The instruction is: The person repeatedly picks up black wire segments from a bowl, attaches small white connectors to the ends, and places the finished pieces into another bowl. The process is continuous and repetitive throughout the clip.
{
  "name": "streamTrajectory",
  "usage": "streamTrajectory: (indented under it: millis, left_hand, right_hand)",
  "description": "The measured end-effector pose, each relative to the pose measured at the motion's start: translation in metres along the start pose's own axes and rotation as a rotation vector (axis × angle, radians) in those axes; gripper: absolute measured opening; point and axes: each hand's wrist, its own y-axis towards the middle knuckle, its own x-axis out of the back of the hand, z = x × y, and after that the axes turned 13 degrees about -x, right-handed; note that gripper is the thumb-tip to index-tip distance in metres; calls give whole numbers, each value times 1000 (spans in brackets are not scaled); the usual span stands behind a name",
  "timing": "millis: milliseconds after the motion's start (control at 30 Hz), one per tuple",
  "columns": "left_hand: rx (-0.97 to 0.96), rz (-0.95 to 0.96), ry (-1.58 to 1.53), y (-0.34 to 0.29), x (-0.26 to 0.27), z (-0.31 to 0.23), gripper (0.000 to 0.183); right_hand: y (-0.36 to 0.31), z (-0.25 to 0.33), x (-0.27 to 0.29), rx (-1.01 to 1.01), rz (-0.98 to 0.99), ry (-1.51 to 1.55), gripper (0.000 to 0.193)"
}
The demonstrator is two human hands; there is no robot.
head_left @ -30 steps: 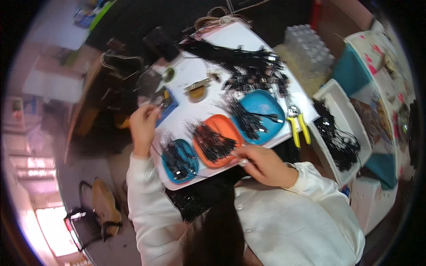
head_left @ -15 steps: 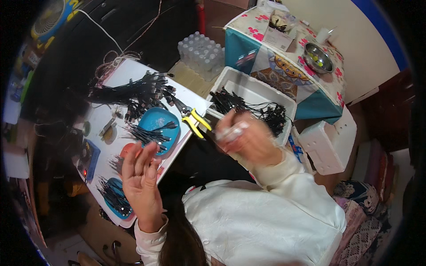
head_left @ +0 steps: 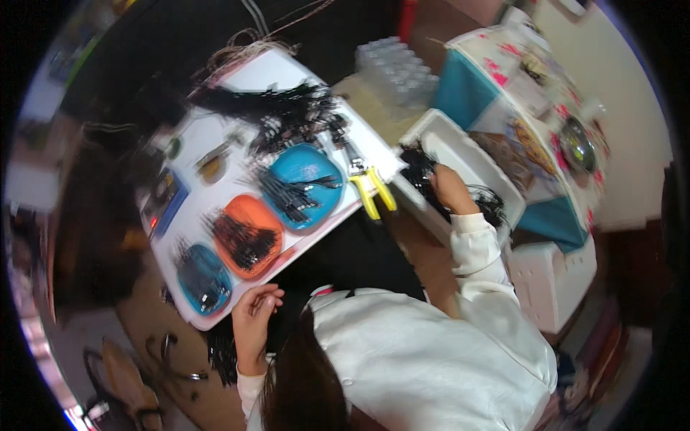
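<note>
My right hand (head_left: 451, 188) reaches down into a white foam box (head_left: 460, 154), its fingers closed in a heap of black cables (head_left: 417, 169); the fingertips are partly hidden there. Just off the near edge of the white table (head_left: 248, 169), my left hand (head_left: 255, 316) is loosely bent, with nothing visible in it. Closest to that hand are a small blue tray (head_left: 225, 276) and an orange tray (head_left: 269, 266), both carrying short black cables. A larger blue tray (head_left: 305, 161) with more cables stands farther right. Yellow-handled wire strippers (head_left: 372, 192) lie at the table's right corner.
A big pile of black cables (head_left: 287, 108) covers the table's far side. Beyond the foam box stands a table with a flowered cloth (head_left: 471, 86) and a metal bowl (head_left: 575, 147). Clear plastic bottles (head_left: 395, 72) stand at the back; another foam box (head_left: 546, 287) is at right.
My right hand has gone from above the gap beside the table down into the foam box's cables. My left hand has dropped back from over the trays, its fingers more bent. The view has shifted.
</note>
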Motion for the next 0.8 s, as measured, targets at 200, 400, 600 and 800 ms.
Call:
streamTrajectory:
  millis: [200, 400, 600, 800]
  left_hand:
    - [-211, -423, 518, -6, 57, 4, 15]
    - [-319, -534, 1093, 37, 94, 14, 14]
    - [-342, -490, 1268, 86, 86, 29, 18]
    - [-280, -525, 1161, 96, 88, 33, 23]
  right_hand:
    - [-9, 54, 31, 8, -257, 154, 14]
    - [-77, 205, 49, 342, 157, 550, 13]
    - [-92, 326, -22, 618, 125, 295, 20]
    - [-85, 355, -50, 566, 91, 142, 22]
